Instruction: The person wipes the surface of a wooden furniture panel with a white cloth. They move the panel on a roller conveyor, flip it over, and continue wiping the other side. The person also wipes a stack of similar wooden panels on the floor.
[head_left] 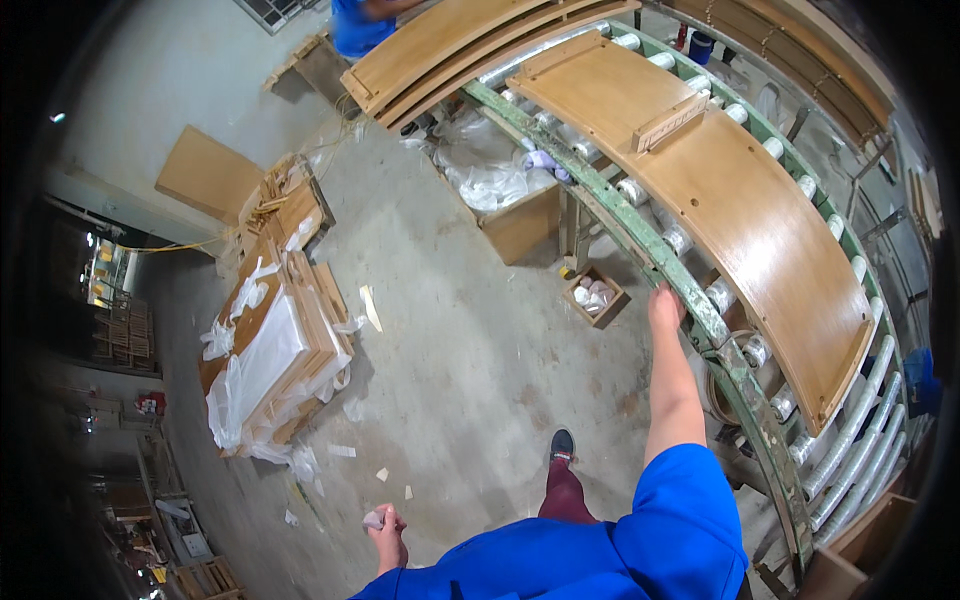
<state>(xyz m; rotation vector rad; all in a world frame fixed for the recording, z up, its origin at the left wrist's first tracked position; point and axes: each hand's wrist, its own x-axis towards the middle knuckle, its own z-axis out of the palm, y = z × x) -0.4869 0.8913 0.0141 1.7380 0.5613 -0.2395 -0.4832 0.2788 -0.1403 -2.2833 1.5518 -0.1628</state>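
Note:
My left hand [391, 541] is low at the left, closed round a small greyish-pink wad [375, 519] whose kind I cannot make out. Out to the right, my right hand [667, 309] is at the green rail [640, 238] of the roller conveyor; its fingers are too hidden to read. On the rollers beyond that hand lies a long, curved, varnished wooden panel [745, 215]. A short wooden strip [671, 122] stands across the panel, near a small round hole.
Several more panels [425, 58] are stacked at the conveyor's far end, by a person in blue [358, 28]. A small box of pale wads [596, 296] and a larger carton with plastic wrap [520, 222] stand beside the conveyor. A wrapped board stack [270, 345] is at left.

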